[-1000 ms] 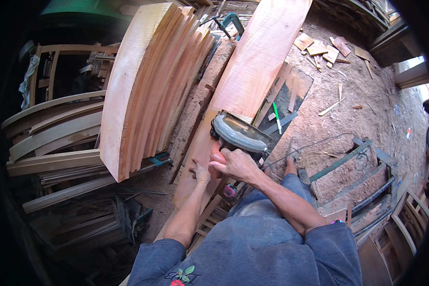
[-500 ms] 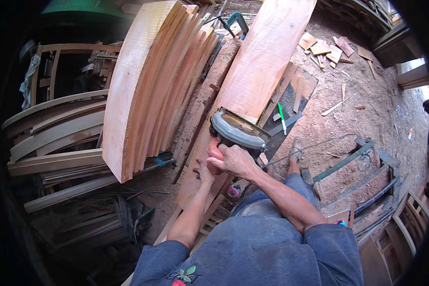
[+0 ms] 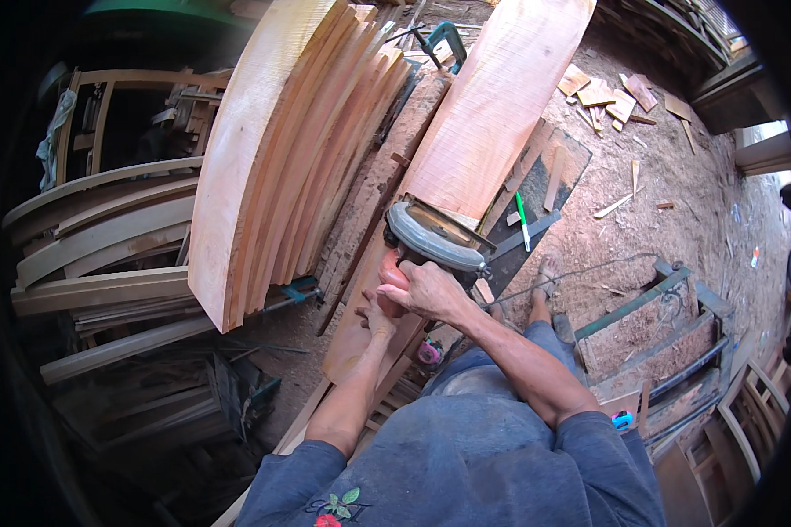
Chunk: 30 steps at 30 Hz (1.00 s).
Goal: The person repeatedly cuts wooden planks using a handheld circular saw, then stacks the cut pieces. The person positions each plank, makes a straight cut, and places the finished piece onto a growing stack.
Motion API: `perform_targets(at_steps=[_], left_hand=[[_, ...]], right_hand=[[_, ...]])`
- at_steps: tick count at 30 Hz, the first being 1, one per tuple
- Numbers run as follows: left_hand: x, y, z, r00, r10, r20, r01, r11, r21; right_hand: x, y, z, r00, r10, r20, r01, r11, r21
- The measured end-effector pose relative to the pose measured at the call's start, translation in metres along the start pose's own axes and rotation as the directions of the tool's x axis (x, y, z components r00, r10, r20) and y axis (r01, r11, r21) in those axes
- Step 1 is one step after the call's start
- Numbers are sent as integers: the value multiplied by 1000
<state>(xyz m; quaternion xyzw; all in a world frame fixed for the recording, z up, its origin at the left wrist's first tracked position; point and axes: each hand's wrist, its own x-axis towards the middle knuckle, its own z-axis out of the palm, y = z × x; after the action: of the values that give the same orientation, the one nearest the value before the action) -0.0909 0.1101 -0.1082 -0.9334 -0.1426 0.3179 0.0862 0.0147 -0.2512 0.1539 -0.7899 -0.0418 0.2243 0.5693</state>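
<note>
My right hand (image 3: 432, 292) is closed around the red-orange handle (image 3: 394, 272) of a hand-held circular saw with a curved grey guard (image 3: 435, 239). The saw rests across a long wooden board (image 3: 492, 105), which runs from near my body to the far top. Close behind the handle, my left hand (image 3: 378, 318) lies low against the board with its fingers apart. Its contact with the saw is partly hidden. The blade is out of sight under the guard.
Curved planks (image 3: 272, 158) stand stacked to the left, beside a thick rough beam (image 3: 378, 184). A teal clamp (image 3: 448, 44) is at the far end. Right of the board lie a green marker (image 3: 522, 220) and wood offcuts (image 3: 620, 104). A metal frame (image 3: 659, 342) stands at right.
The whole view has shifted slightly, with the board appearing a little further right. Both hands and the saw keep nearly the same place on the board.
</note>
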Motion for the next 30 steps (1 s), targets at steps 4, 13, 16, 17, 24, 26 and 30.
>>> perform_targets(at_steps=[4, 13, 16, 17, 24, 26, 30], left_hand=[[-27, 24, -46, 998, -34, 55, 38, 997, -69], [-28, 28, -50, 993, 103, 50, -110, 982, 153], [-21, 25, -37, 993, 117, 26, -119, 983, 143], [-19, 26, -36, 994, 107, 13, -108, 988, 111], [-26, 31, -50, 999, 35, 36, -33, 999, -33], [-30, 35, -60, 989, 38, 144, -60, 987, 148], [-48, 45, -81, 972, -59, 229, 31, 992, 125]], right_hand=[[5, -1, 1, 1000, -17, 7, 17, 999, 41], [15, -6, 1, 1000, -5, 26, 3, 998, 59], [18, -8, 0, 999, -6, 35, 3, 998, 63], [20, -9, -1, 999, -1, 46, -2, 997, 72], [30, -13, 4, 1000, -19, 16, 18, 998, 52], [34, -13, 6, 999, -38, -1, 38, 998, 40], [40, -14, 8, 999, -40, -14, 40, 998, 40]])
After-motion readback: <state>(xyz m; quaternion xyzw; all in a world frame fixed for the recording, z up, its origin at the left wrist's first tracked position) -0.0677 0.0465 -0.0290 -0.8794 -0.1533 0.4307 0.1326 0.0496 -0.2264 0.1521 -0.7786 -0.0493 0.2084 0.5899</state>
